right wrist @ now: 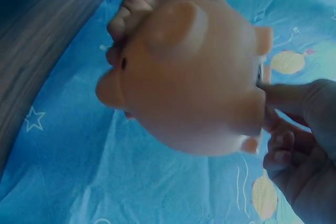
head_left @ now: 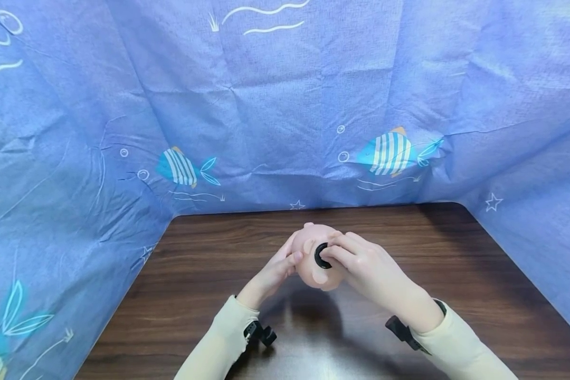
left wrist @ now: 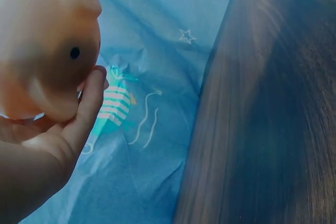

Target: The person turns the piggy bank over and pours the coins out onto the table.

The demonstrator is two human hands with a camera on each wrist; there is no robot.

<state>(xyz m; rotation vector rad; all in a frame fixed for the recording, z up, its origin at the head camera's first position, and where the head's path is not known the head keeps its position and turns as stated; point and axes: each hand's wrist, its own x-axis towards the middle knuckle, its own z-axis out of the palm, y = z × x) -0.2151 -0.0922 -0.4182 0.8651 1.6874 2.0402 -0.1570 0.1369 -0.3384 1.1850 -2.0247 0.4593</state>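
A pink piggy bank is held up over the table, its underside with stubby feet turned towards the head camera. My left hand grips it from the left, thumb on the near side. In the left wrist view its dark eye and snout show beside the fingers. A round black plug sits in the underside. My right hand pinches at the plug with thumb and fingertips, which cover its right part. In the right wrist view the piggy bank's body mostly hides the plug.
Below the hands lies a dark wood-grain table. A blue cloth with printed fish hangs behind it and on both sides. Each wrist wears a black strapped device, the left one close above the tabletop.
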